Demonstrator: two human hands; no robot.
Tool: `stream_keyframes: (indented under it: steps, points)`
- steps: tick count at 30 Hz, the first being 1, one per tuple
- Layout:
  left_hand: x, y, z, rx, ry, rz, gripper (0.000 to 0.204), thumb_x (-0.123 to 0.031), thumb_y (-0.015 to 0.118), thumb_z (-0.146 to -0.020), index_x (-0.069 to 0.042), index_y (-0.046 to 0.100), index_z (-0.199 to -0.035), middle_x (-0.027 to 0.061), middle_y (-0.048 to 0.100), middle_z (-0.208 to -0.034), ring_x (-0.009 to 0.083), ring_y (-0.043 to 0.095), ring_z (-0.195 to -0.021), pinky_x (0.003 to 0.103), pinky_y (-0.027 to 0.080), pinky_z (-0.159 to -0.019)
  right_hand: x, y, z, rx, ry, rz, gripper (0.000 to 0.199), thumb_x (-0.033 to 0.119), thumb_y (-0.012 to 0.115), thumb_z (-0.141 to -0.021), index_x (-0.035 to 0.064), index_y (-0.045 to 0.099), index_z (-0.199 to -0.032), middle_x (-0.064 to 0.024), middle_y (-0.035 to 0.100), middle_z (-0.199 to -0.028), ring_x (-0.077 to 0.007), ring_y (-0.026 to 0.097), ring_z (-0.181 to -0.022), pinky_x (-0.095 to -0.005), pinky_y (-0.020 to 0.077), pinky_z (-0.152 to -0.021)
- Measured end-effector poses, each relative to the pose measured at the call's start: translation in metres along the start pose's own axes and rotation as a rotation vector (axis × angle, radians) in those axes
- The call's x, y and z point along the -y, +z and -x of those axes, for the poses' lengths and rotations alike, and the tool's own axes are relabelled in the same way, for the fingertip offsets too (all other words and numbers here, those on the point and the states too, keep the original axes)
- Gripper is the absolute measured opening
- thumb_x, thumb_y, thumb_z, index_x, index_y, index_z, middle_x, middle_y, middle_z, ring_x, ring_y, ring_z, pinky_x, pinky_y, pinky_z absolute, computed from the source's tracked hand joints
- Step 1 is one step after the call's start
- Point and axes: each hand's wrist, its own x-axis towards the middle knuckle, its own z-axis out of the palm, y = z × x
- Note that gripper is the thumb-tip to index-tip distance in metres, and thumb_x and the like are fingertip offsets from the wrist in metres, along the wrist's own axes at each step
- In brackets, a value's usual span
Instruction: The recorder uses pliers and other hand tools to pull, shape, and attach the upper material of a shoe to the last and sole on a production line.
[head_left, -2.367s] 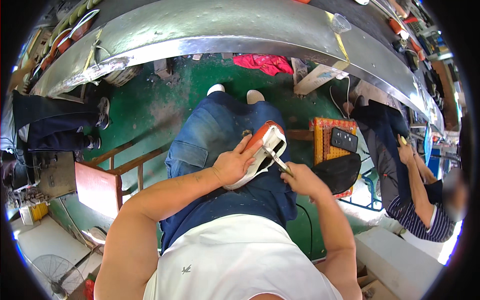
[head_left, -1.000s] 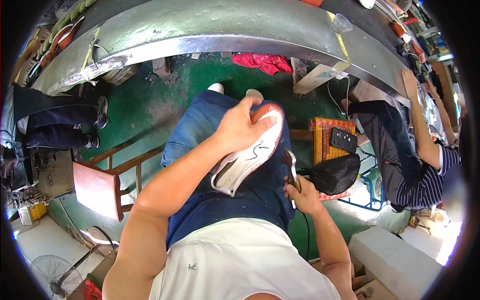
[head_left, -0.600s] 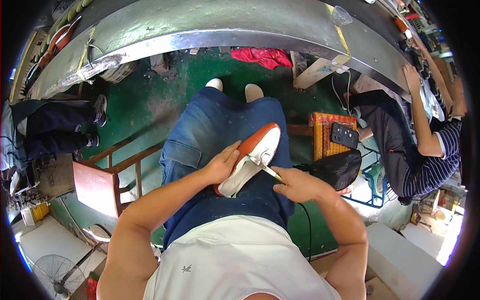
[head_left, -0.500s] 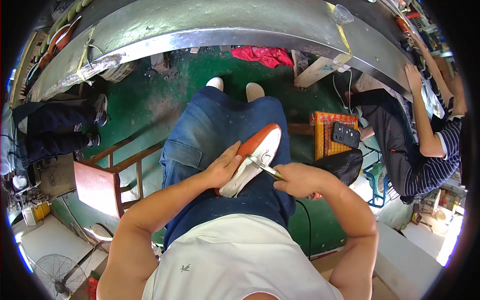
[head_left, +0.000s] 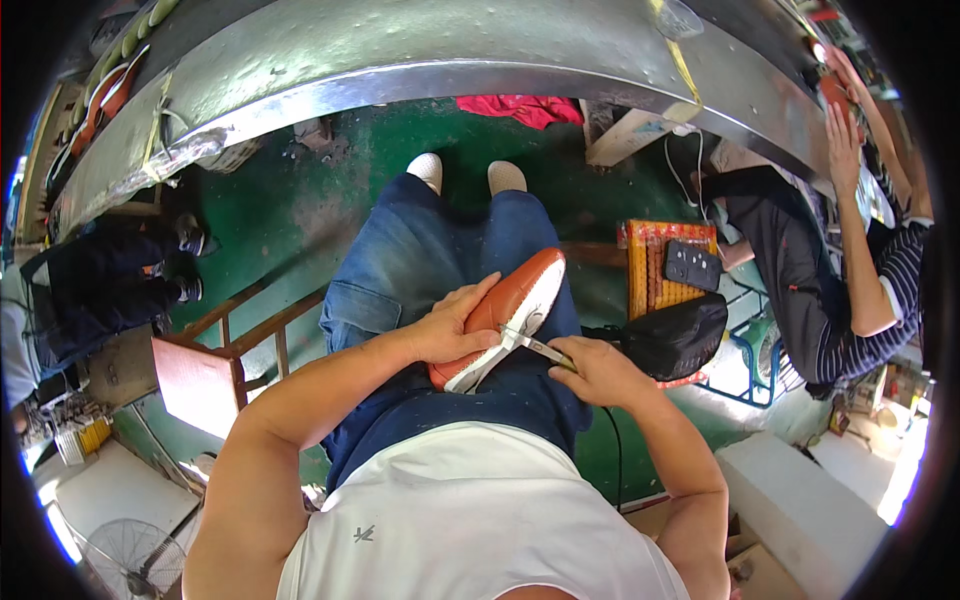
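An orange shoe (head_left: 510,312) with a white sole is held on the lap, gripped by the left hand (head_left: 452,330). A thin metal tool (head_left: 540,347), pinched in the right hand (head_left: 592,370), is set against the sole edge; the work appears midway, though finished stretches cannot be made out.

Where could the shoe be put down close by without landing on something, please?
Bare green floor lies left of the jeans, between the metal bench and the wooden stool. The right side is crowded: black bag, orange crate, a seated co-worker. Both hands are busy on the shoe.
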Motion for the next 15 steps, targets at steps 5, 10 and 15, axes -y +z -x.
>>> stream_keyframes:
  steps: [5,10,15]
  points:
    - [-0.018,0.008,-0.003,-0.045,-0.077,-0.023,0.104,-0.046,0.075,-0.085,-0.016,0.016,-0.165,0.0242,0.039,-0.154,0.0428,0.033,-0.145,0.048,0.024,-0.121,0.003,-0.001,0.013,-0.044,0.08,0.183,0.043,0.018,0.065,-0.095,-0.0035,0.054,-0.13,-0.0225,0.064,-0.12,-0.0405,0.062,-0.114,-0.0467,0.0508,-0.097]
    - [-0.037,0.02,0.001,-0.162,-0.211,-0.156,0.104,-0.043,0.076,-0.084,-0.015,0.017,-0.165,0.022,0.041,-0.154,0.0414,0.031,-0.146,0.052,0.022,-0.12,-0.013,-0.004,0.014,0.001,-0.005,0.009,0.047,0.015,0.067,-0.091,-0.0015,0.054,-0.133,-0.0229,0.065,-0.117,-0.0365,0.064,-0.109,-0.0426,0.0534,-0.093]
    - [-0.03,0.028,0.008,-0.286,-0.123,-0.148,0.086,-0.033,0.07,-0.09,-0.019,0.026,-0.163,0.0213,0.034,-0.158,0.0417,0.036,-0.144,0.052,0.028,-0.118,-0.017,-0.008,0.0,0.054,0.05,0.145,0.039,0.014,0.068,-0.089,0.0032,0.058,-0.125,-0.0188,0.066,-0.105,-0.0351,0.067,-0.099,-0.0425,0.0551,-0.083]
